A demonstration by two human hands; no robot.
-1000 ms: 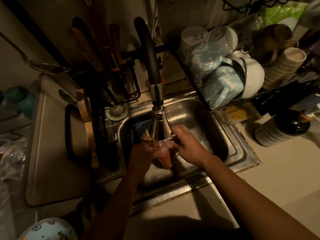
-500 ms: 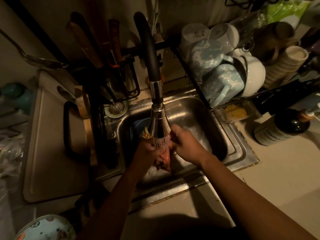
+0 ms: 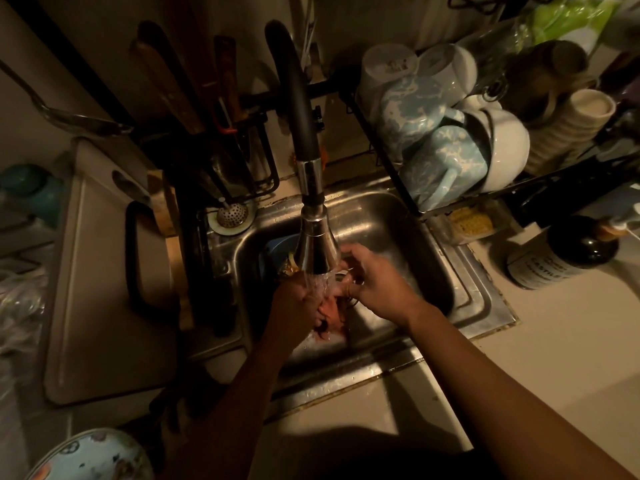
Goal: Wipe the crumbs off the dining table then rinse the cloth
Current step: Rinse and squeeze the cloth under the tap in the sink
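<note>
A wet pinkish-red cloth (image 3: 330, 315) hangs bunched between both hands, over the steel sink (image 3: 460, 289). Water runs from the chrome spray head of the black faucet (image 3: 317, 244) straight onto it. My left hand (image 3: 294, 306) grips the cloth's left side from below the stream. My right hand (image 3: 375, 285) pinches its upper right part, fingers curled. Most of the cloth is hidden by the two hands and the water.
A dish rack (image 3: 408, 188) with blue mugs and white bowls overhangs the sink's right rim. A dark soap bottle (image 3: 561, 254) stands on the right counter. Left of the sink lie a cutting board (image 3: 100, 306) and a strainer plug (image 3: 231, 213). A blue dish (image 3: 277, 251) sits in the basin.
Both hands stay under the running water; they have shifted slightly and worked the cloth, which now hangs a little lower between them.
</note>
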